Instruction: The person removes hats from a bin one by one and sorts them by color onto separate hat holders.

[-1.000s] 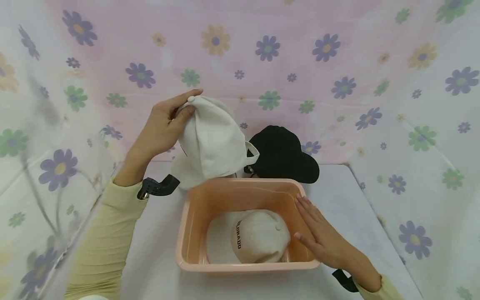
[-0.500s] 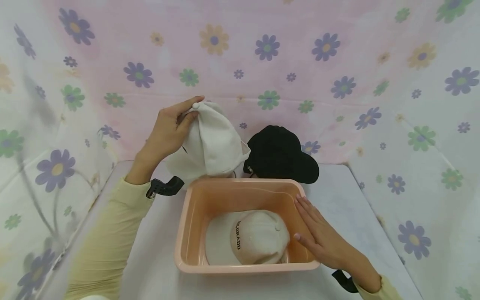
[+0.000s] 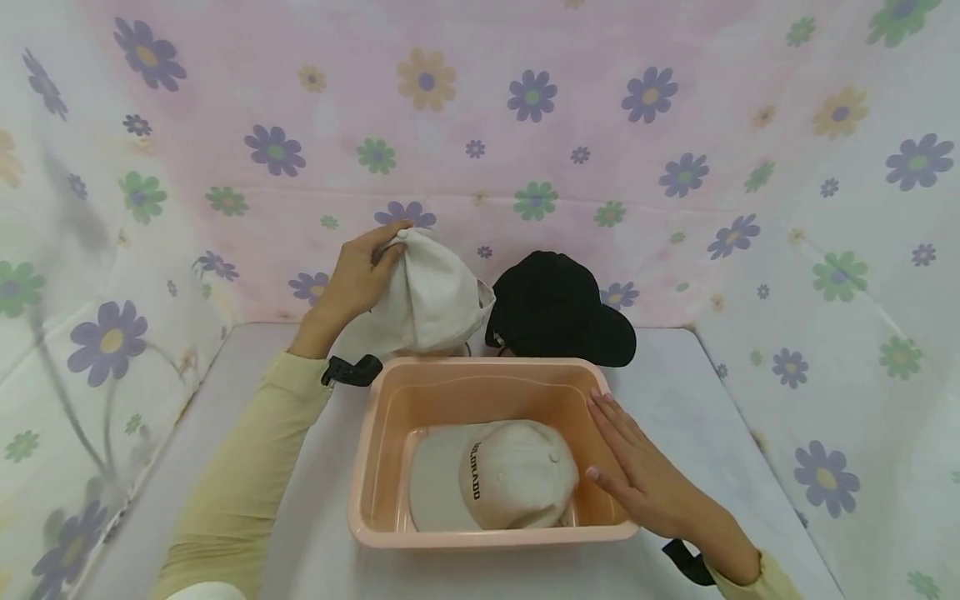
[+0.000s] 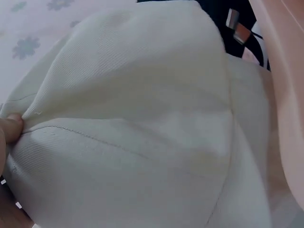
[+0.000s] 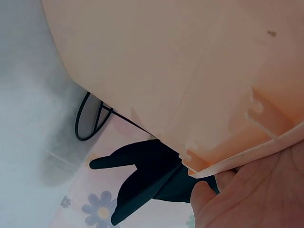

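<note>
My left hand (image 3: 356, 279) pinches the top of a white baseball cap (image 3: 442, 292) behind the tub, the crown creased under its thumb. In the left wrist view the cap's cloth (image 4: 142, 95) fills most of the frame, with the thumb (image 4: 12, 127) on its fold. A peach plastic tub (image 3: 487, 540) stands in front, holding a cream baseball cap (image 3: 525, 475) lettered in dark print, brim to the left. Against the tub's right side rests my right hand (image 3: 648, 479), fingers straight. In the right wrist view its palm (image 5: 266, 194) lies along the rim.
A black baseball cap (image 3: 558, 312) sits behind the tub, right of the white one. Black wire loops (image 5: 78, 116) show past the tub in the right wrist view. Flowered cloth (image 3: 480, 100) walls in the white table (image 3: 690, 392) at the back and sides.
My left hand has moved down and slightly right, lowering the white cap behind the tub. Its back strap has shifted left, near the black cap. The right hand stays at the tub's side.
</note>
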The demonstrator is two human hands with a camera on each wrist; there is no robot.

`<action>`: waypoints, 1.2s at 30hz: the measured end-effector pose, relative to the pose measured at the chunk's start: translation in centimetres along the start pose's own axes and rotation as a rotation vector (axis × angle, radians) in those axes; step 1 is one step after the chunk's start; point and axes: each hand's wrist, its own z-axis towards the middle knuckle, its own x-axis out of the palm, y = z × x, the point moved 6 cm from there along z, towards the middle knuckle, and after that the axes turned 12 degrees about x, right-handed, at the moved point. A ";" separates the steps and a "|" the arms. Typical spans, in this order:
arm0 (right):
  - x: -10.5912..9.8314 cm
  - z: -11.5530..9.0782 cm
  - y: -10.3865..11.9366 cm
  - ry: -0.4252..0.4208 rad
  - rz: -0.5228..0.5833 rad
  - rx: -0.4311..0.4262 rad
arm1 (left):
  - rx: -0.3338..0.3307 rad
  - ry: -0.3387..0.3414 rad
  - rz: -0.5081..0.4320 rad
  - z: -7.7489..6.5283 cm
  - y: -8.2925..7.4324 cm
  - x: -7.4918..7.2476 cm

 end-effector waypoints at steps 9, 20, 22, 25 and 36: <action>0.0 -0.1 -0.1 0.002 -0.001 -0.003 | -0.119 0.203 -0.071 -1.8 3.6 2.0; 0.1 -0.1 -0.1 0.008 0.002 0.002 | -0.074 0.257 -0.116 -3.3 5.5 3.2; 0.2 0.0 -0.1 0.010 0.002 0.003 | -0.073 0.270 -0.109 -3.3 5.5 3.2; 0.1 0.0 -0.1 0.013 0.004 0.007 | -0.078 0.303 -0.090 -3.3 5.4 3.1; -0.1 0.0 -0.1 0.008 -0.008 0.016 | -0.126 0.332 -0.086 -3.3 4.9 1.9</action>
